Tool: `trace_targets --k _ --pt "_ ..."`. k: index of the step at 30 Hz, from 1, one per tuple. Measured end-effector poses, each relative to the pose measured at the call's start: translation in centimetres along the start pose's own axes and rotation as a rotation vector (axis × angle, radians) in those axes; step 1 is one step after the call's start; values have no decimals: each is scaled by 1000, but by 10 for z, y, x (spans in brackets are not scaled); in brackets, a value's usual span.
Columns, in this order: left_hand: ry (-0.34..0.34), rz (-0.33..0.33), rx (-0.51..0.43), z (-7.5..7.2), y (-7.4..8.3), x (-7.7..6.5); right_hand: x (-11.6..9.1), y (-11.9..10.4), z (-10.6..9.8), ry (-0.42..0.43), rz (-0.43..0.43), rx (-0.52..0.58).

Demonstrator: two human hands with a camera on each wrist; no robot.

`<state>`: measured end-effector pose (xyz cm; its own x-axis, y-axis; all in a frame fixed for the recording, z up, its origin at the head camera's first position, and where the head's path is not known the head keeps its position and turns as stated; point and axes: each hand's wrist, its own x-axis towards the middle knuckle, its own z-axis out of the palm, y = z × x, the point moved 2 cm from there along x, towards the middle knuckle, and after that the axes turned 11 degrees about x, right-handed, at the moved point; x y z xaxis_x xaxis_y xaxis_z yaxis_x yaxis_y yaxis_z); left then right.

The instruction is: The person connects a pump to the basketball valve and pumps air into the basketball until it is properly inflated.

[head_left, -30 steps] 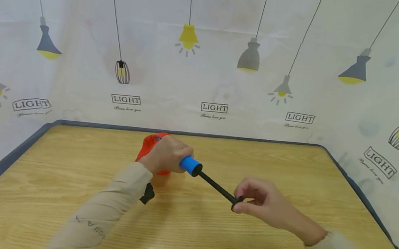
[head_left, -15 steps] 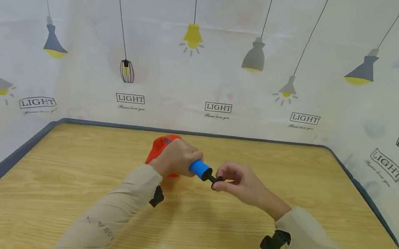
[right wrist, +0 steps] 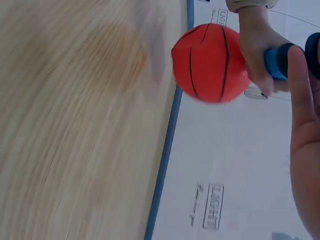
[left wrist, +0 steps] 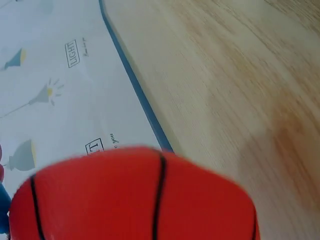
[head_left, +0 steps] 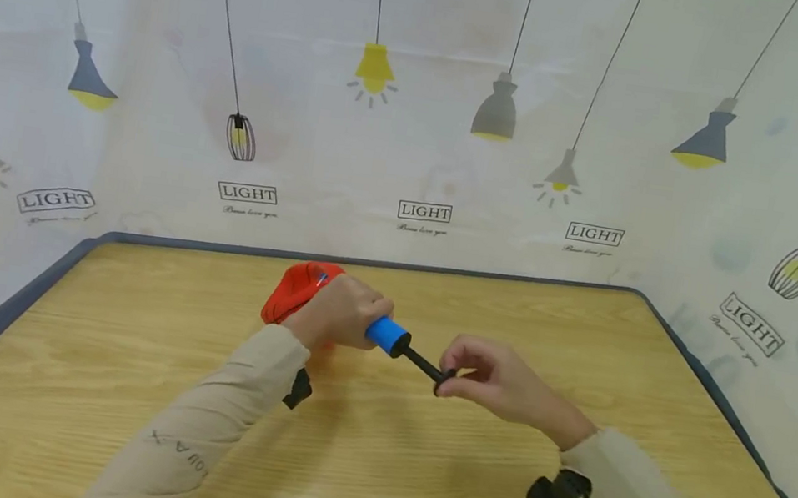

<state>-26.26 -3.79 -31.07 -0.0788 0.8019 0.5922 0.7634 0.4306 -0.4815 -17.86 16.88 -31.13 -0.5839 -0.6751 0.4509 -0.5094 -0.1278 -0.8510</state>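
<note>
- Above a wood-grained table (head_left: 371,464), a blue pump (head_left: 386,335) was gripped in the left hand (head_left: 344,311), with fingers curled around it.
- By the right hand (head_left: 502,382), the pump's black handle (head_left: 442,383) was pinched between thumb and fingers, a length of black rod (head_left: 422,362) exposed.
- Beside the left hand, a black-lined red ball (head_left: 293,292) was seen, partly hidden.

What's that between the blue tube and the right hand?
A black rod, with a handle the right hand pinches. The head view shows it sticking out of the blue tube.
</note>
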Motion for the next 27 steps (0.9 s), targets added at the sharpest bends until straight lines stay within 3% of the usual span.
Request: trace_targets --k 3,6,12,16,22,27 --pt "-33 -8 6 -2 1 -1 19 15 5 36 14 10" --pt "-34 -5 -14 0 1 -3 21 16 8 71 59 27" --pt "1 -79 -44 -3 -11 -7 -9 -12 1 106 119 245" --pt "11 -86 -58 -4 -13 -9 -19 -20 -2 54 99 367" --pt "18 -14 -70 1 0 -1 13 10 2 -12 -25 195" --pt "-64 40 -29 -1 5 -4 21 24 13 0 4 128"
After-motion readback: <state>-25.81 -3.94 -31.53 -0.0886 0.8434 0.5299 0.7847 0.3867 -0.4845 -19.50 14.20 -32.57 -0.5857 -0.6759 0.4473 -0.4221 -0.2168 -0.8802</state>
